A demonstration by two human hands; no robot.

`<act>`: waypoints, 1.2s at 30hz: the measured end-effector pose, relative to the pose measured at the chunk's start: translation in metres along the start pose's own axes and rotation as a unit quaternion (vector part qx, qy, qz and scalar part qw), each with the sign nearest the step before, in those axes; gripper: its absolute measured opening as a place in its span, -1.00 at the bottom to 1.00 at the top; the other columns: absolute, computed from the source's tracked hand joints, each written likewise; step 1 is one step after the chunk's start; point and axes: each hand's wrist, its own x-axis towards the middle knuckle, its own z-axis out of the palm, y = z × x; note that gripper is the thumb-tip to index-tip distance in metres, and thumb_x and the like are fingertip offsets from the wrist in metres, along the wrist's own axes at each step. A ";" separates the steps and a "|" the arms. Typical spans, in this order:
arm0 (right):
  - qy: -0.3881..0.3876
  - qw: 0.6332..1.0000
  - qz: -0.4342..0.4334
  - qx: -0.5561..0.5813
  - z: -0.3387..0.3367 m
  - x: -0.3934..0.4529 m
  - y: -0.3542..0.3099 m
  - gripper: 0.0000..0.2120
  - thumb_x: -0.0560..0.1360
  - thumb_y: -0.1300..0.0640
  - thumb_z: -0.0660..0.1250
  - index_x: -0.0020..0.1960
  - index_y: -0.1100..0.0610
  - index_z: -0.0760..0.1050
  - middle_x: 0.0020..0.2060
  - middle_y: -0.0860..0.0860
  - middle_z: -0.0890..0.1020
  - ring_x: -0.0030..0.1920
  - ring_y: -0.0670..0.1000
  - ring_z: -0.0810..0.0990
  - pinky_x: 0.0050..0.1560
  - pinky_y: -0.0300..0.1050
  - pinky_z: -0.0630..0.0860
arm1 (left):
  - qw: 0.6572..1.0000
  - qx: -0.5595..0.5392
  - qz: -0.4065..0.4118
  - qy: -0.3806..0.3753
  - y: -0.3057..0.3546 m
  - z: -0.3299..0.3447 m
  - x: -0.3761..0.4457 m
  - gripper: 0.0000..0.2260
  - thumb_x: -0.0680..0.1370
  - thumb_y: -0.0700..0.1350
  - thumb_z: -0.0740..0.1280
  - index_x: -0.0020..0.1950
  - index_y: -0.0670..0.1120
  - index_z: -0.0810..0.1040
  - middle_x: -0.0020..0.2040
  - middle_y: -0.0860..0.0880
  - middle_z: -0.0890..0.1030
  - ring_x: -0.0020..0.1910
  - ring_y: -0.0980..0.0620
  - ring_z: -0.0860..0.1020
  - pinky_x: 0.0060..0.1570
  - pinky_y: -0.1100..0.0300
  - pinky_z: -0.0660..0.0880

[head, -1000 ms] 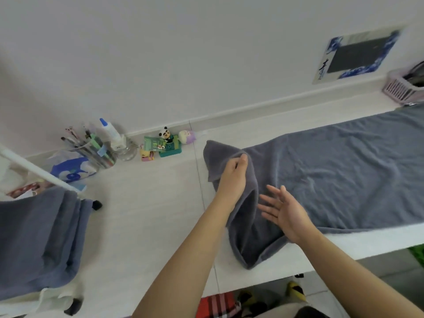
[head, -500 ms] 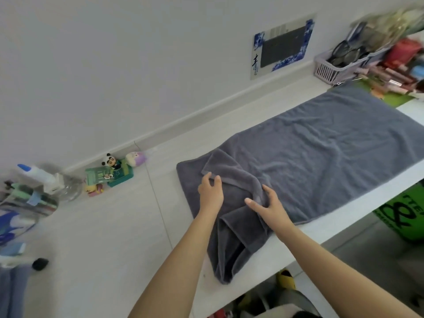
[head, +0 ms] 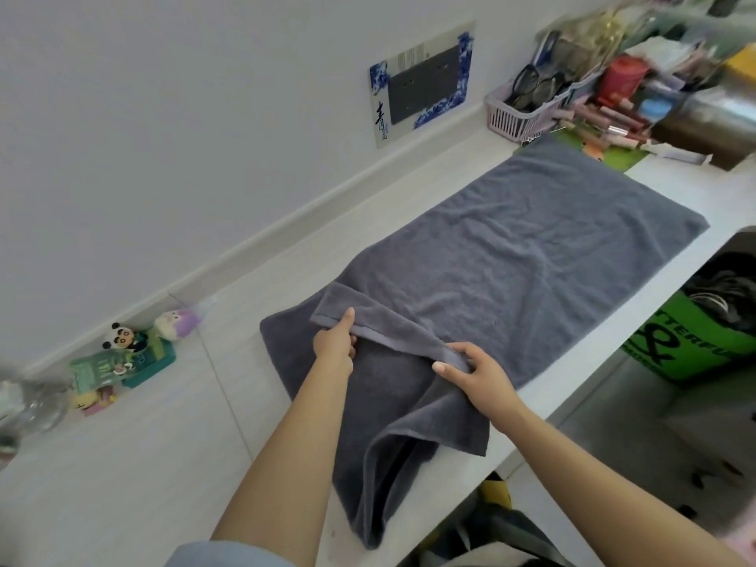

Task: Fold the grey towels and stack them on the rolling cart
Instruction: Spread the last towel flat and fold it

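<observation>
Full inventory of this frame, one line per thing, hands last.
grey terry towel: 1, grey, spread along the white counter, near end doubled over and hanging off the front edge
white counter: 1, white, along the wall
panda figurine: 1, black and white, by the wall, left
teal box: 1, teal, in front of the panda
pink slotted basket: 1, pink, far end, holds dark glasses
blue-and-white wall plate: 1, on the wall
green bag: 1, green, below the counter, right
left hand: 1, pinches the folded towel hem
right hand: 1, grips the same hem, nearer the front edge
</observation>
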 end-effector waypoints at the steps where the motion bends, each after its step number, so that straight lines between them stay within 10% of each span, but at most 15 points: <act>1: 0.003 1.000 -0.009 -0.010 -0.006 0.002 -0.001 -0.73 0.44 -0.05 0.42 0.11 -0.04 0.54 -0.02 -0.17 0.62 -0.01 -0.15 0.58 -0.01 -0.21 0.51 | 1.000 -0.001 0.009 -0.003 0.002 0.005 -0.002 -0.75 0.49 0.00 0.44 -0.21 -0.13 0.46 -0.29 -0.04 0.50 -0.36 0.05 0.44 -0.30 0.19 0.46; 7: -0.013 0.999 -0.040 -0.004 -0.048 0.014 -0.027 -0.64 0.52 -0.06 0.30 -0.36 0.12 0.49 -0.43 -0.12 0.57 -0.35 -0.05 0.53 -0.29 -0.28 0.41 | 0.985 -0.121 0.107 -0.066 0.040 0.033 -0.026 -0.66 0.52 -0.06 0.40 0.24 -0.15 0.48 -0.01 -0.04 0.58 -0.05 0.02 0.57 0.02 0.12 0.54; 12: -0.088 0.987 -0.038 0.131 -0.113 0.027 -0.073 -0.54 0.49 -0.15 0.23 -0.03 0.24 0.63 -0.13 0.15 0.70 -0.10 0.11 0.67 -0.02 -0.07 0.59 | 0.956 -0.182 0.179 -0.144 0.103 0.083 -0.066 -0.86 0.54 -0.09 0.37 0.06 -0.08 0.52 0.01 -0.05 0.62 0.03 0.00 0.59 0.02 0.15 0.55; 21: -0.010 0.981 -0.055 0.186 -0.280 0.114 -0.115 -0.55 0.50 -0.12 0.22 -0.04 0.26 0.63 -0.13 0.21 0.68 -0.14 0.15 0.64 -0.06 -0.01 0.57 | 0.940 -0.200 0.189 -0.200 0.159 0.280 -0.095 -0.70 0.55 -0.08 0.35 0.26 -0.12 0.46 -0.02 -0.05 0.61 -0.04 0.03 0.58 -0.08 0.18 0.55; 29: 0.035 0.991 -0.031 -0.125 -0.397 0.217 -0.073 -0.67 0.54 -0.17 0.20 0.10 0.03 0.56 -0.02 -0.09 0.63 0.01 -0.04 0.58 -0.01 -0.15 0.43 | 0.970 -0.149 0.110 -0.157 0.147 0.440 -0.073 -0.92 0.58 -0.15 0.32 -0.12 -0.04 0.50 -0.21 0.02 0.58 -0.23 0.12 0.54 -0.12 0.25 0.51; 36: -0.047 0.998 0.005 -0.034 -0.448 0.240 -0.063 -0.68 0.56 -0.13 0.16 -0.08 -0.01 0.63 -0.19 -0.11 0.69 -0.17 -0.13 0.65 -0.13 -0.25 0.53 | 0.973 -0.060 0.200 -0.101 0.150 0.523 -0.052 -0.85 0.55 -0.12 0.35 -0.21 -0.09 0.56 -0.34 0.03 0.55 -0.32 0.13 0.50 -0.17 0.23 0.51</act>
